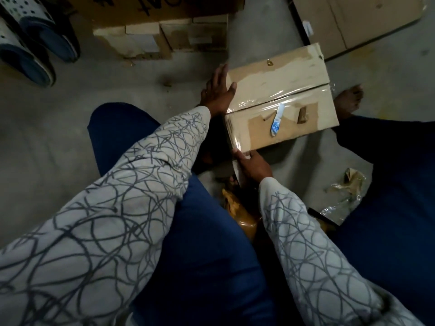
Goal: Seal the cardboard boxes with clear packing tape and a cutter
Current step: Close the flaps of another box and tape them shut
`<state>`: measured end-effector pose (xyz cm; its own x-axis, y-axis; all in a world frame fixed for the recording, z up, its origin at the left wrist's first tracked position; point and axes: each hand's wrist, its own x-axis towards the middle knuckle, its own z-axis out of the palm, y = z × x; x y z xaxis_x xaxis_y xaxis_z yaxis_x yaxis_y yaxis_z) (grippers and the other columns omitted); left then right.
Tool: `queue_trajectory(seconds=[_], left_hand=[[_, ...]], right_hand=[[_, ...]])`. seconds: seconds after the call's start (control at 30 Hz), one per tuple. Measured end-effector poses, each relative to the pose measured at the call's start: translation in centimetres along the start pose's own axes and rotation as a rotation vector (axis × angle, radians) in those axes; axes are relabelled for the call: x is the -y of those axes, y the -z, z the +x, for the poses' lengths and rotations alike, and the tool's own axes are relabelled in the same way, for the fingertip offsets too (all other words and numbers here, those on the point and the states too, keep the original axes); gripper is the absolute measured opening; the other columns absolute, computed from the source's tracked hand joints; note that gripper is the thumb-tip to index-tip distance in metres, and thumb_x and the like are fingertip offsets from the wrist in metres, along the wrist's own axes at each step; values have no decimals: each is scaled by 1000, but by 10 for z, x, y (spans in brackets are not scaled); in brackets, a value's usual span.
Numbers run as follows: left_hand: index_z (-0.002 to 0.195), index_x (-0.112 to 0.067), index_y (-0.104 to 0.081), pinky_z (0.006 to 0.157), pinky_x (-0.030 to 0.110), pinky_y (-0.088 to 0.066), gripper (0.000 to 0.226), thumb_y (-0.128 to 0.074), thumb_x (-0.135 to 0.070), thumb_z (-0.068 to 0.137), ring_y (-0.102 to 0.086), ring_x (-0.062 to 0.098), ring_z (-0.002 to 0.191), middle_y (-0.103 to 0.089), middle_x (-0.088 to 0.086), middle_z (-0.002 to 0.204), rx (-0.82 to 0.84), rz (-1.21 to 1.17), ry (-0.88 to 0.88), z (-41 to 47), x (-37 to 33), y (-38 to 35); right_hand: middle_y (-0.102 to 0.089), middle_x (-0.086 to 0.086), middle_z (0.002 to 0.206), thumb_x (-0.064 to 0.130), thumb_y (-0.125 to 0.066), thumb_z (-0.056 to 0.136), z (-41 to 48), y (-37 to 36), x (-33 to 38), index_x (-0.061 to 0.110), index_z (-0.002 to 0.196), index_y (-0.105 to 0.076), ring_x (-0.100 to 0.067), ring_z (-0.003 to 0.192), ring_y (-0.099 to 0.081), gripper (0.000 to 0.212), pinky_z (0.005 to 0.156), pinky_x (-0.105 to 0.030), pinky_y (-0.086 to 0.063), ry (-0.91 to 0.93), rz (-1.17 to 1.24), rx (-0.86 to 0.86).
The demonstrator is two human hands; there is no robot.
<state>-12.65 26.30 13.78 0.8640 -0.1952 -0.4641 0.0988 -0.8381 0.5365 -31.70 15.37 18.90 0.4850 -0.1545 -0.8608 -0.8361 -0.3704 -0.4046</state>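
Observation:
A small cardboard box [282,100] lies on the concrete floor between my knees, its two top flaps closed. A strip of clear packing tape [280,95] shines along the centre seam and runs down the near left corner. My left hand [217,90] lies flat with spread fingers against the box's left edge, holding nothing. My right hand [250,165] is at the box's near left corner, its fingers pinched on the clear tape where it comes down off the box. A brown tape roll [240,212] sits partly hidden under my right forearm. No cutter is visible.
Larger cardboard boxes [164,27] stand at the back, and a flattened carton [353,22] lies at the back right. Two slippers [35,43] rest at the top left. Crumpled tape scraps [346,196] lie on the floor at the right. A bare foot [348,100] shows beside the box.

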Motion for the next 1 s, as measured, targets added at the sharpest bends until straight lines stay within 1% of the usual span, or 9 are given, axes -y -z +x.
queue_trajectory(seconds=[0.1, 0.37, 0.57, 0.63, 0.7, 0.73, 0.8, 0.9, 1.0], left_hand=[[160, -31, -7, 117, 55, -21, 64, -35, -45, 103, -14, 29, 151, -2, -1, 167, -19, -2, -11, 2, 0, 2], [160, -24, -10, 122, 40, -16, 65, -40, -40, 105, -5, 27, 154, -2, 11, 167, -83, -240, -15, 4, 6, -8], [160, -20, 0, 120, 43, -27, 78, -46, -42, 101, -31, 31, 145, -20, 15, 162, -107, -661, 247, -8, -6, -5], [160, -24, 3, 116, 38, -30, 77, -39, -51, 102, -42, 34, 138, -35, 13, 158, -78, -582, 357, -31, -13, -10], [159, -28, -10, 107, 34, -31, 64, -34, -52, 104, -46, 33, 133, -46, 8, 150, -108, -409, 379, -73, -20, -31], [158, -24, -18, 106, 34, -33, 63, -37, -49, 104, -48, 31, 132, -47, 8, 148, -161, -461, 356, -89, -23, -42], [153, -13, -30, 108, 35, -38, 58, -41, -43, 104, -51, 29, 129, -48, 12, 146, -242, -698, 388, -105, -23, -69], [145, -14, -47, 110, 47, -41, 69, -42, -63, 96, -55, 32, 126, -55, 14, 140, -240, -1038, 645, -119, -20, -83], [109, -10, -72, 87, 41, -58, 47, -61, -50, 88, -69, 34, 99, -73, 14, 103, -150, -1224, 699, -132, 0, -93]], right_hand=[[-54, -16, 143, 71, -44, 93, 11, -6, 7, 17, 143, -50, -38, 129, -52, 75, 104, -38, -40, -39, -95, 5], [-60, -16, 133, 83, -41, 83, 29, -12, -4, 16, 133, -58, -38, 120, -58, 86, 105, -48, -45, -90, -142, 6], [-63, -16, 130, 84, -41, 83, 25, -13, -2, 17, 127, -62, -37, 118, -59, 83, 100, -44, -47, -66, -192, -22], [-63, -17, 129, 81, -45, 84, 24, -11, 3, 16, 125, -64, -38, 117, -59, 80, 96, -42, -47, -30, -124, -79], [-65, -17, 125, 74, -50, 87, 26, -10, 6, 14, 121, -68, -38, 115, -61, 71, 90, -39, -47, 26, -82, -140], [-66, -18, 124, 66, -53, 91, 28, -9, 4, 12, 121, -69, -38, 114, -62, 64, 89, -38, -48, 57, -86, -153], [-68, -18, 120, 46, -59, 95, 32, -5, -3, 5, 120, -69, -34, 112, -64, 49, 87, -34, -48, 103, -54, -146], [-71, -7, 96, 42, -70, 90, 34, 4, -11, 7, 108, -74, -23, 92, -65, 39, 77, -29, -46, 101, 111, -90], [-61, -5, 67, 25, -71, 91, 36, 10, -13, 11, 78, -69, -26, 65, -59, 20, 67, -38, -48, 78, 327, -74]])
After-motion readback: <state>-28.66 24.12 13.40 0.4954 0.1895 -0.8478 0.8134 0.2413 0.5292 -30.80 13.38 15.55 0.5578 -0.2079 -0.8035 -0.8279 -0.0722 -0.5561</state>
